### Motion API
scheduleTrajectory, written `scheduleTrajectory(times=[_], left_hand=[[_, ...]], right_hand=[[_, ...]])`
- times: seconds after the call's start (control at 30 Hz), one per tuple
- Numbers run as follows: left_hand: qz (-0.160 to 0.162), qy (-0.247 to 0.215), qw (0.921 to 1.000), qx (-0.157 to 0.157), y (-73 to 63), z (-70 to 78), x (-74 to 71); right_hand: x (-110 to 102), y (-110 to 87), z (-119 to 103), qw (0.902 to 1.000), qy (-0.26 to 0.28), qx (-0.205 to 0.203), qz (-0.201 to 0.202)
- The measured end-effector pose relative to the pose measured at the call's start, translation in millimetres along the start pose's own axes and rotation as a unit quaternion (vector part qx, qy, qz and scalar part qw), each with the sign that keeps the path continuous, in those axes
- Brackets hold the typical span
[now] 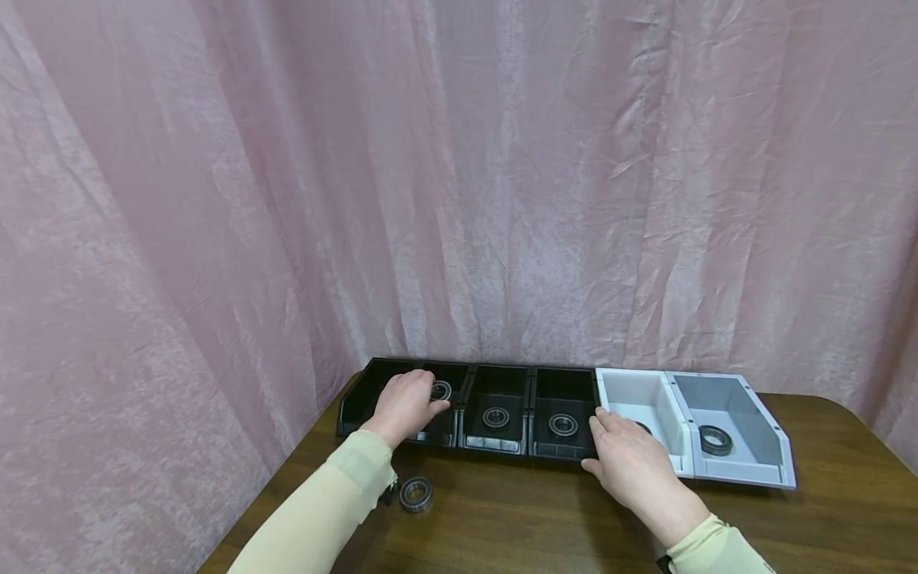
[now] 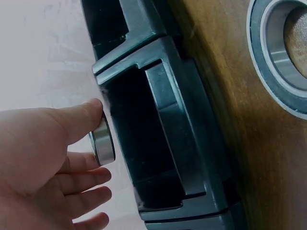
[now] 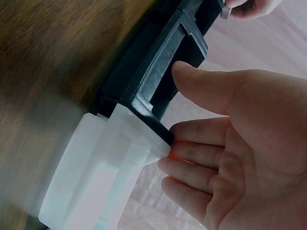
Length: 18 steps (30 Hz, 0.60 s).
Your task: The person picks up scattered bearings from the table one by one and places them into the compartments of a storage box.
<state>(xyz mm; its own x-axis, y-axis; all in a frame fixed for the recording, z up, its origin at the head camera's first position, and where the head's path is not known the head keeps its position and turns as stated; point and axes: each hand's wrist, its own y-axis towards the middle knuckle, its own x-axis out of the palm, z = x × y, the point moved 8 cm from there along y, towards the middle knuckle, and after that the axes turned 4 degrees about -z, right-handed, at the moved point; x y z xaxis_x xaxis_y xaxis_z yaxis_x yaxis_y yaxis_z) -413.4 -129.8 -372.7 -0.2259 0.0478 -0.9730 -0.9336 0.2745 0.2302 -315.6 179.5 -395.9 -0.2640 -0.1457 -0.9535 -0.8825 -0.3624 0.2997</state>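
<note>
My left hand point(image 1: 405, 405) pinches a ball bearing point(image 2: 104, 141) between thumb and fingers, over the second black bin point(image 1: 437, 438) from the left. In the left wrist view the bearing is edge-on, the other fingers spread below it. My right hand point(image 1: 631, 462), fingers extended and holding nothing, rests by the seam where the last black bin point(image 1: 562, 449) meets the white bin point(image 1: 684, 462); its fingertips are at the rim. Bearings lie flat in the third point(image 1: 485, 418) and fourth black bins. Another bearing point(image 1: 643, 428) in the white bin is partly hidden behind my right hand.
A light grey bin point(image 1: 778, 470) ends the row on the right, with a bearing point(image 1: 717, 452) inside. One loose bearing point(image 1: 416, 508) lies on the wooden table point(image 1: 502, 518) before the black bins. A pink curtain point(image 1: 502, 199) hangs behind.
</note>
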Motion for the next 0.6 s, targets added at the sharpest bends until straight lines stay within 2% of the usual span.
scheduleTrajectory(times=[0.6], left_hand=[[-0.025, 0.005, 0.9995, -0.02, 8.3, -9.2, 18.4]], right_hand=[[1, 0.5, 1, 1.0, -0.002, 0.004, -0.006]])
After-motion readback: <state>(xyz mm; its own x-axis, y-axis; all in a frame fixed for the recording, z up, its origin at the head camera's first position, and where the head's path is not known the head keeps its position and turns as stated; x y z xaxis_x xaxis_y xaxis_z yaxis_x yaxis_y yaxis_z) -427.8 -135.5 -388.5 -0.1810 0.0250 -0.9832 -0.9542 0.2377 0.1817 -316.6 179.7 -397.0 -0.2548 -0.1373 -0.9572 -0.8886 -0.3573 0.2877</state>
